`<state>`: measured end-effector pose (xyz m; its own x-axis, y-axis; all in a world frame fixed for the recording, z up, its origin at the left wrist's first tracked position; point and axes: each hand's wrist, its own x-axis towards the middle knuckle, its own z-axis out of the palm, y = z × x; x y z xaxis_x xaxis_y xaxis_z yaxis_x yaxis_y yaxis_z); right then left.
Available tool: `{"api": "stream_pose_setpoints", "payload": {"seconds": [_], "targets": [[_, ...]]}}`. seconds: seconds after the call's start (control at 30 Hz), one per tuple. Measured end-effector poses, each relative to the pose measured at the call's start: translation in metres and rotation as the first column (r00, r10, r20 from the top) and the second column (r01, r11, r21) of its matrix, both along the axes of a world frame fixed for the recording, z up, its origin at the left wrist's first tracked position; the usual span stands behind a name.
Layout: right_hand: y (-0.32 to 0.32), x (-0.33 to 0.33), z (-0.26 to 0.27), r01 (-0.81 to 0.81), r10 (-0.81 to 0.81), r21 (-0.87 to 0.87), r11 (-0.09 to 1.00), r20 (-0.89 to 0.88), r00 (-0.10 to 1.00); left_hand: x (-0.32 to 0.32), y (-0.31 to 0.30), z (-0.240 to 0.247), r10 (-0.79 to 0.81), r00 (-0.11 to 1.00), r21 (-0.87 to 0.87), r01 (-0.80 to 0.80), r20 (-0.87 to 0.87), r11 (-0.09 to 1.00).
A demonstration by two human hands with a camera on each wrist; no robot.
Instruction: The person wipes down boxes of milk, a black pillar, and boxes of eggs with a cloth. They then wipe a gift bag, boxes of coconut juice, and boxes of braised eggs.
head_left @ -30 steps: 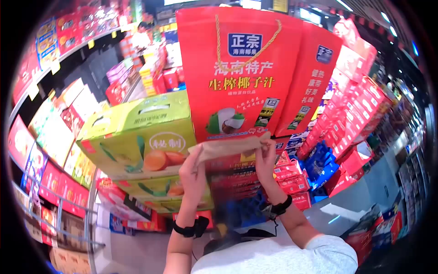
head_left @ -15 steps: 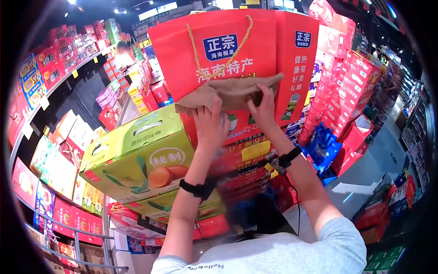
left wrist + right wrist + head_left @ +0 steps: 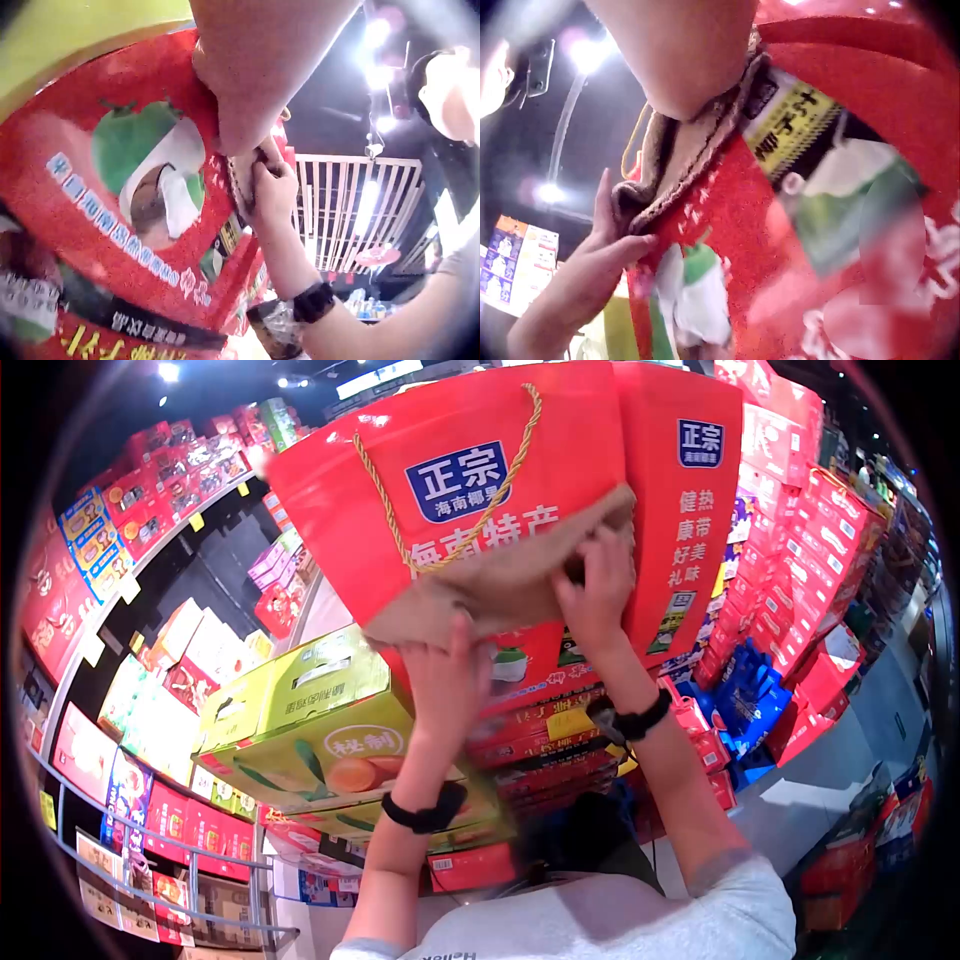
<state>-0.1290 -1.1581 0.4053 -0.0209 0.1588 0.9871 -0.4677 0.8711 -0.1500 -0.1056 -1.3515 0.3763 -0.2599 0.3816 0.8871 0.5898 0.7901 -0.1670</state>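
Observation:
A brown cloth is spread slantwise across the front of a large red coconut-juice gift bag, its right end higher. The left hand grips the cloth's lower left part; in the right wrist view that left hand has its thumb and fingers at the folded cloth edge. On the other side, the right hand holds the upper right part with bent fingers, partly tucked into a fold. A gold rope handle hangs above the cloth. Printed coconuts show on the bag below it.
Green gift boxes are stacked left of the bag, and red cartons lie beneath it. Shelves of boxed goods line the left, with a metal rail below. Tall red box stacks and blue bags stand at right.
Both hands have carried the cloth up from the bag's lower edge onto its printed front. Since half a second ago the cloth slants more, and the head view has shifted and tilted.

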Motion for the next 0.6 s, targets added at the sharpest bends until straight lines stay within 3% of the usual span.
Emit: {"api": "stream_pose_setpoints", "payload": {"seconds": [0.03,0.1,0.23,0.3,0.33,0.37,0.4,0.43,0.5,0.57,0.6], "targets": [[0.0,0.004,-0.014,-0.016,0.016,-0.005,1.0,-0.003,1.0,0.007,-0.002,-0.009,0.016,1.0,-0.005,-0.016,-0.003,1.0],[0.0,0.004,-0.031,-0.006,0.007,0.118,0.993,-0.006,1.0,0.02,-0.005,-0.02,0.006,0.975,-0.145,0.027,0.222,0.989],[-0.011,0.0,-0.008,-0.051,0.047,0.106,0.993,0.038,0.998,0.034,-0.009,0.007,0.126,0.944,-0.188,-0.07,0.305,0.98],[-0.022,0.004,0.022,-0.128,0.124,0.056,0.99,0.073,0.99,0.035,-0.005,0.033,-0.147,0.92,0.055,0.136,0.364,0.989],[-0.029,0.001,0.026,-0.132,0.128,0.044,0.99,0.07,0.989,0.038,-0.003,0.048,-0.148,0.894,0.092,0.12,0.424,0.988],[-0.035,-0.001,0.027,-0.111,0.091,0.132,0.985,0.152,0.984,0.035,-0.005,0.057,-0.145,0.893,0.09,0.118,0.426,0.989],[-0.04,-0.003,0.026,-0.097,0.042,0.227,0.969,0.232,0.972,0.031,-0.008,0.064,-0.142,0.938,0.069,0.127,0.315,0.99],[-0.044,-0.007,0.016,-0.099,0.04,0.235,0.967,0.243,0.969,0.028,-0.011,0.067,-0.14,0.969,0.052,0.132,0.206,0.99],[-0.054,-0.014,-0.013,-0.163,0.105,0.396,0.904,0.164,0.981,0.029,-0.016,0.068,-0.089,0.978,0.042,0.083,0.19,0.996],[-0.046,-0.011,-0.026,-0.266,0.158,0.412,0.871,0.277,0.948,0.033,-0.02,0.052,-0.013,0.979,0.044,0.005,0.204,0.999],[-0.038,-0.007,-0.027,-0.195,0.087,0.346,0.918,0.306,0.948,0.036,-0.019,0.039,0.026,0.974,-0.006,-0.026,0.223,1.0]]}}
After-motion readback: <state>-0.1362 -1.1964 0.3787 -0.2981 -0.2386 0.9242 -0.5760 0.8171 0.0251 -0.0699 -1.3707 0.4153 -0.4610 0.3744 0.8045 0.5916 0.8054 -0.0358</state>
